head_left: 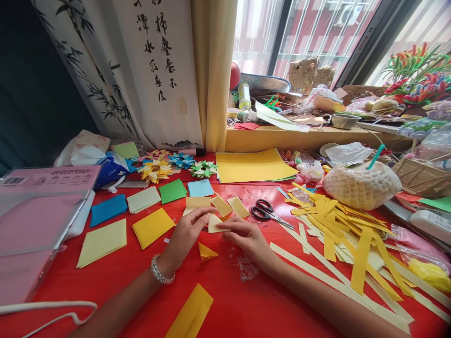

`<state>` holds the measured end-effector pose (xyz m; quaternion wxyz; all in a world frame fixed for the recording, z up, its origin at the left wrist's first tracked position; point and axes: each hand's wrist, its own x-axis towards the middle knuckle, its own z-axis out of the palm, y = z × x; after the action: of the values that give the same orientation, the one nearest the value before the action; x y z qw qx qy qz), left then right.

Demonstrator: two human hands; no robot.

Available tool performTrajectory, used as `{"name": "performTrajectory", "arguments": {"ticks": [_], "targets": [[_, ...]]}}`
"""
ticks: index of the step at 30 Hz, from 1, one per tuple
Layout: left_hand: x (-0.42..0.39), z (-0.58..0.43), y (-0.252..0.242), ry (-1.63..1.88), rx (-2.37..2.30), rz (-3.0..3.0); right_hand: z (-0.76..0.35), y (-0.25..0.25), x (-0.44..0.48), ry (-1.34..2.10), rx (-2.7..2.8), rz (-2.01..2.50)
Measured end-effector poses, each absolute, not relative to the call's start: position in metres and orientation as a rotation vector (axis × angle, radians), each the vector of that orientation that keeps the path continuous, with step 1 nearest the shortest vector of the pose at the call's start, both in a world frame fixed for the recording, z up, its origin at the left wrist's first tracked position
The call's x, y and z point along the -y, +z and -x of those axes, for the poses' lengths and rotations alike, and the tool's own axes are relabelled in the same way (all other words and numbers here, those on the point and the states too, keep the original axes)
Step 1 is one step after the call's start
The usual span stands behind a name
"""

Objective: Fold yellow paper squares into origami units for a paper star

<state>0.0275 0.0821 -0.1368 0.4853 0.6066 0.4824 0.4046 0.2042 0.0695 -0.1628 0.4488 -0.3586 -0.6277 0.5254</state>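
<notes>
My left hand (186, 232) and my right hand (244, 234) meet over the red table (229, 291), both pinching a small pale yellow paper piece (213, 224) between their fingertips. A beaded bracelet (161, 272) circles my left wrist. Just below the hands lies a folded yellow paper triangle (206, 252). More small pale yellow squares (225, 205) lie right behind the hands. Black-handled scissors (267, 212) rest just to the right of them.
Coloured paper stacks (151, 227) lie at left, folded paper stars (179, 166) behind them, a yellow sheet stack (252, 165) at the back. Yellow strips (352, 234) pile at right by a net-wrapped round object (361, 185). A pink box (35, 220) stands far left; clutter fills the sill (310, 115).
</notes>
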Motion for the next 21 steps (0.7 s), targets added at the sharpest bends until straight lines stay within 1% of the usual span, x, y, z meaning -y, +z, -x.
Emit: {"name": "performTrajectory", "arguments": {"ticks": [4, 9, 12, 16, 21], "targets": [[-0.0791, -0.0298, -0.136, 0.902, -1.167, -1.761, -0.2032, -0.1619, -0.0685, 1.292, 1.6, 0.862], [-0.0752, -0.0325, -0.1404, 0.821, -1.098, -2.012, -0.1997, -0.1686, -0.0706, 1.5, 1.306, 0.845], [-0.0735, -0.0329, -0.1421, 0.841, -1.078, -2.102, -0.1988, -0.1707, -0.0719, 1.521, 1.316, 0.834], [-0.0724, -0.0337, -0.1414, 0.834, -1.041, -2.098, -0.2004, -0.1688, -0.0723, 1.512, 1.352, 0.831], [-0.078, -0.0327, -0.1381, 0.814, -1.209, -1.907, -0.2021, -0.1659, -0.0735, 1.439, 1.236, 0.85]]}}
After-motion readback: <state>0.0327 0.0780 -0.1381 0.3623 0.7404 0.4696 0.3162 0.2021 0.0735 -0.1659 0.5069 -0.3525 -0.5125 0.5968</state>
